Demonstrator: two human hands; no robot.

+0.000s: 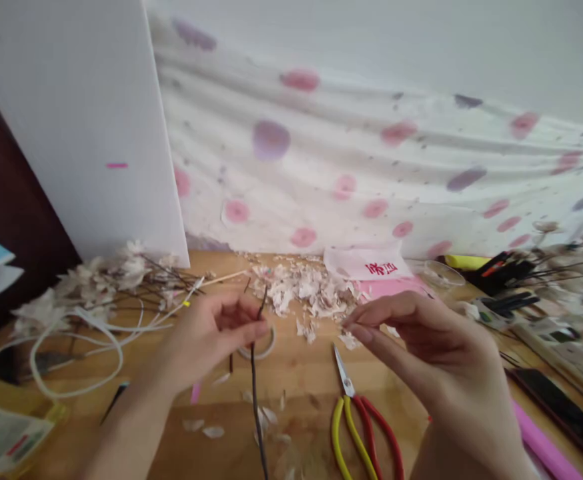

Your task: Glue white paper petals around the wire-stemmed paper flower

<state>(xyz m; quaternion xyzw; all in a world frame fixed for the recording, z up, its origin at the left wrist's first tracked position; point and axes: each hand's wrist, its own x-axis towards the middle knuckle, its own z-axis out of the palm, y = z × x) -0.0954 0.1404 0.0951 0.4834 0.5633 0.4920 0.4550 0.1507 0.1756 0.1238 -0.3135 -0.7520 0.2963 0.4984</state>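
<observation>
Tabletop (296, 363) bears yellow container (19, 395), left hand (204, 343) pinching dark stem (255, 393), right hand (434, 350) pressed together at fingertips (365, 333).

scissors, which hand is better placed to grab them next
Right, probably: the right hand is nearer the scissors, though its fingertips look pinched; the left hand holds the dark stem.

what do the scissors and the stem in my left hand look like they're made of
Scissors: shiny grey metal blades, probably steel; red and yellow handles, smooth, likely plastic or plastic-coated.
Stem in the left hand: dark, matte, thin and slightly bent, perhaps wrapped wire, though a real twig is possible.
</observation>
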